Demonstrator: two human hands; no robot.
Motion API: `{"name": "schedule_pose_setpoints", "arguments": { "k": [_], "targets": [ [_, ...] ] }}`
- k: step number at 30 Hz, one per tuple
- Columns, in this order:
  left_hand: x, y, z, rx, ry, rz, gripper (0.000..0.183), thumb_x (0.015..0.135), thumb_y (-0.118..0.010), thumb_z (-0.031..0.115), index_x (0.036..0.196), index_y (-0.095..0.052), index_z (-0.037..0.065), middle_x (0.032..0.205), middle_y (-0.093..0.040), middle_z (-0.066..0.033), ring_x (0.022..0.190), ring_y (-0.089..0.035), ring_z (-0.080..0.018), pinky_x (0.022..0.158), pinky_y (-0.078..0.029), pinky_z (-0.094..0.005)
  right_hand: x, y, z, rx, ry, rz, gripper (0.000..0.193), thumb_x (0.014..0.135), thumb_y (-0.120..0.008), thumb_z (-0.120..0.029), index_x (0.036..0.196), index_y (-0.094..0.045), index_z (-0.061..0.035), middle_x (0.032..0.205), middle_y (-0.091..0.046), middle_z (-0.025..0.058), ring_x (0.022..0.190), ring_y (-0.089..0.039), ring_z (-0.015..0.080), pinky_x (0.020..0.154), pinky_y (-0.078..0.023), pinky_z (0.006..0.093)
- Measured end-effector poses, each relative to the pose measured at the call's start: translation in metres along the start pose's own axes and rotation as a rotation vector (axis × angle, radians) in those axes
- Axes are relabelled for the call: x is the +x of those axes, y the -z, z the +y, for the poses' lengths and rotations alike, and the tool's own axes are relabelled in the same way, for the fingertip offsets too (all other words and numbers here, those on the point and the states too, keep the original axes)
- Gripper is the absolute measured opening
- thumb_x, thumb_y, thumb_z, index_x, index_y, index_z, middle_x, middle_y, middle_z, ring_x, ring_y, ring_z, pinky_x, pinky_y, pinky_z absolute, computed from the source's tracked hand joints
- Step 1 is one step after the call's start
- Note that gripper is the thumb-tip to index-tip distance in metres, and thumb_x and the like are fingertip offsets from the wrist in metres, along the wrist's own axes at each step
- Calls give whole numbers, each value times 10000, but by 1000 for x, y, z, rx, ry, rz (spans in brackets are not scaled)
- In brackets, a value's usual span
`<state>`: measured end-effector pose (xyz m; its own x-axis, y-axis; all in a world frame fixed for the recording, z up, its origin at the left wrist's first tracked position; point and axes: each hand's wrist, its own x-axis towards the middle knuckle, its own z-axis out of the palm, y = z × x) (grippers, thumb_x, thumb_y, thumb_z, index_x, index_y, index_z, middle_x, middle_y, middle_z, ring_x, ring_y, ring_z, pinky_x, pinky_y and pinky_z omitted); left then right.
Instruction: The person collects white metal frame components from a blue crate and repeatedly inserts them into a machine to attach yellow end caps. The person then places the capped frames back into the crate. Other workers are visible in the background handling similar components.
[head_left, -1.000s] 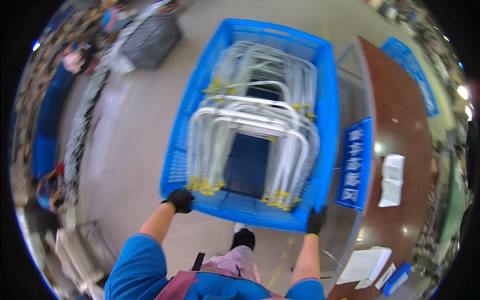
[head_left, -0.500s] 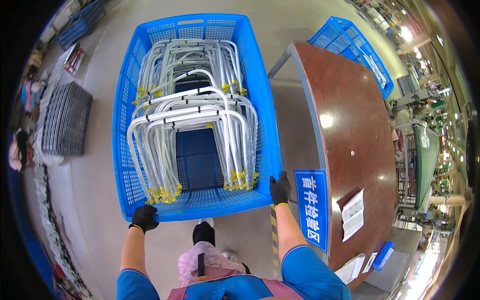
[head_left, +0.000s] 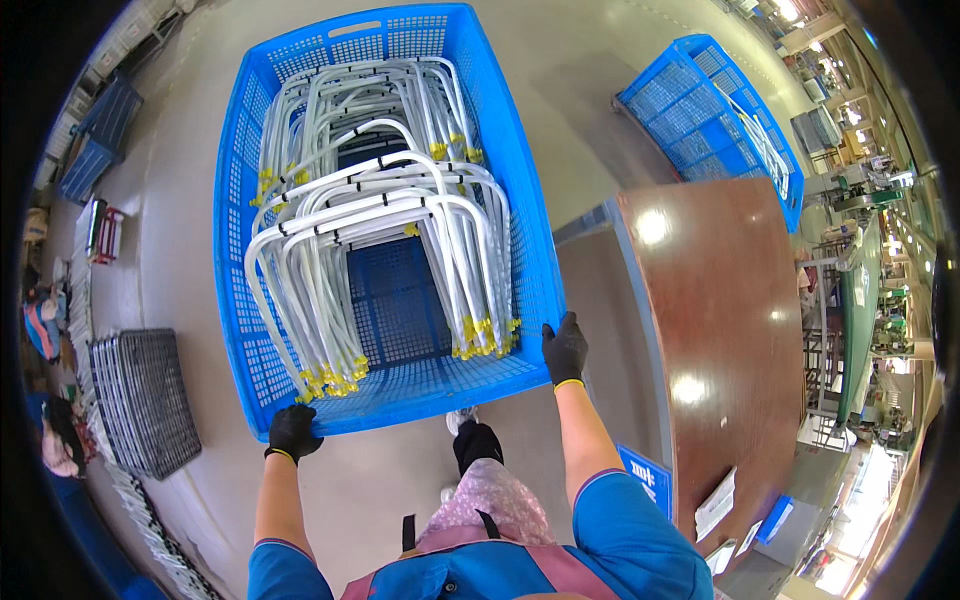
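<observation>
In front of me stands a large blue plastic basket (head_left: 535, 200) with perforated walls. Bent white metal tube frames (head_left: 400, 205) fill much of it, nested in two groups, with black bands on their tops and yellow tips at their ends. Gloved in black, my left hand (head_left: 293, 432) is closed over the near left corner of the basket's rim. My right hand (head_left: 565, 350), also in a black glove, grips the rim at the near right corner. The glove backs hide most of the fingers.
A brown table (head_left: 710, 300) with papers stands close on the right. Beyond it is another blue basket (head_left: 690, 110) holding white tubes. On the left floor is a stack of dark frames (head_left: 145, 400); people (head_left: 60, 430) are at the far left.
The basket and I have moved forward along the table, which has slid back toward me in view. The second basket and the dark stack appear nearer. Both hands keep their hold.
</observation>
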<state>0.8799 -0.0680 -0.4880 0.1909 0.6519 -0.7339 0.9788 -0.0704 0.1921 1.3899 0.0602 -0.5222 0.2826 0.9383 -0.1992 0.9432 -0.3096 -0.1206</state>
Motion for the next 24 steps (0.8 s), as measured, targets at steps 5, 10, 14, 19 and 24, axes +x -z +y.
{"name": "schedule_pose_setpoints", "arguments": {
  "k": [5,10,14,19,24],
  "targets": [
    [2,7,10,25,32,-27,275,636,-681,279,865,-659,126,875,-645,-110,863,-614,-299,749,-506,-405,9,8,-6,7,-66,-110,389,813,-661,-250,1039,-417,-49,888,-626,231,812,-621,409,696,-491,483],
    [-2,10,11,-49,21,65,313,617,-695,272,889,-654,122,879,-635,-109,856,-601,-305,732,-487,-412,13,14,-2,13,-30,-106,340,820,-643,-238,992,-424,-43,843,-621,210,800,-617,404,670,-486,496],
    [-6,9,8,-59,40,83,299,607,-700,255,862,-644,111,864,-631,-107,840,-594,-302,723,-476,-418,16,17,-1,0,-1,-91,341,817,-646,-238,987,-422,-44,840,-620,204,782,-617,399,663,-488,493],
    [1,8,6,-96,14,108,288,612,-698,253,852,-637,106,853,-631,-119,825,-599,-318,710,-482,-426,19,19,-4,19,-50,-170,339,828,-645,-235,1000,-420,-51,885,-622,217,804,-616,401,679,-478,500],
    [0,3,5,-41,-21,120,307,605,-704,281,861,-643,123,824,-619,-120,813,-596,-321,702,-476,-437,19,17,-1,8,-57,-154,330,825,-644,-236,996,-427,-55,843,-615,213,782,-614,406,660,-482,496]
  ]
}}
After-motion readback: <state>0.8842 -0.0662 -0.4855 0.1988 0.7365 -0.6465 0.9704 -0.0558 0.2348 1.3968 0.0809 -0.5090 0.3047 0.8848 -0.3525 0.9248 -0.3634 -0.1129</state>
